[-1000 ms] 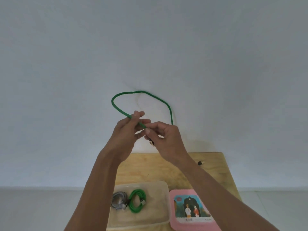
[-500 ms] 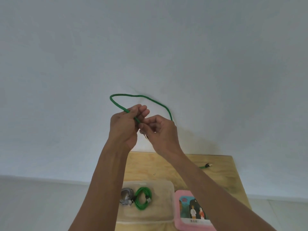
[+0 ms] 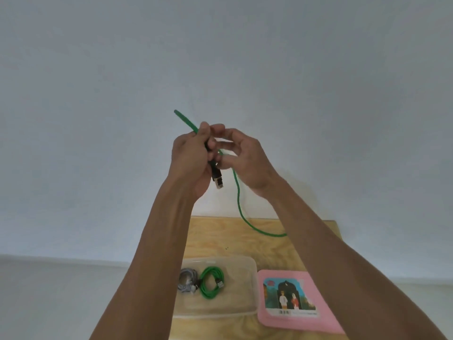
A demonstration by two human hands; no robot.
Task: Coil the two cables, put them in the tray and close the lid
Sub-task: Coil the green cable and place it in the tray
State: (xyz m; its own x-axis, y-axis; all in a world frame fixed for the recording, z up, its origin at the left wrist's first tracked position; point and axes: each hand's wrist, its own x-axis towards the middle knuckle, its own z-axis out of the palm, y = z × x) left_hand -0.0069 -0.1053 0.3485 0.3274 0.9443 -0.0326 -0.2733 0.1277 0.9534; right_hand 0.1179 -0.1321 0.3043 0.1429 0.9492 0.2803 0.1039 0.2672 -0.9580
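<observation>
I hold a green cable (image 3: 237,192) up in front of the wall. My left hand (image 3: 190,155) grips it near its black plug (image 3: 217,176), which hangs below the fist. A short stretch sticks out up-left above that hand. My right hand (image 3: 247,160) pinches the cable close beside the left one. From there the cable drops to the wooden table (image 3: 213,239) and runs behind my right forearm. The clear tray (image 3: 241,290) below holds a coiled green cable (image 3: 211,282) and a coiled grey cable (image 3: 187,280). The pink lid (image 3: 294,300) lies right of the tray.
A plain white wall fills the view behind the table. The table's far edge meets it, and pale floor shows to the left and right of the table.
The wide green loop above my hands has collapsed to a short end sticking up-left. The plug now hangs below my left fist, and the cable drops down to the table.
</observation>
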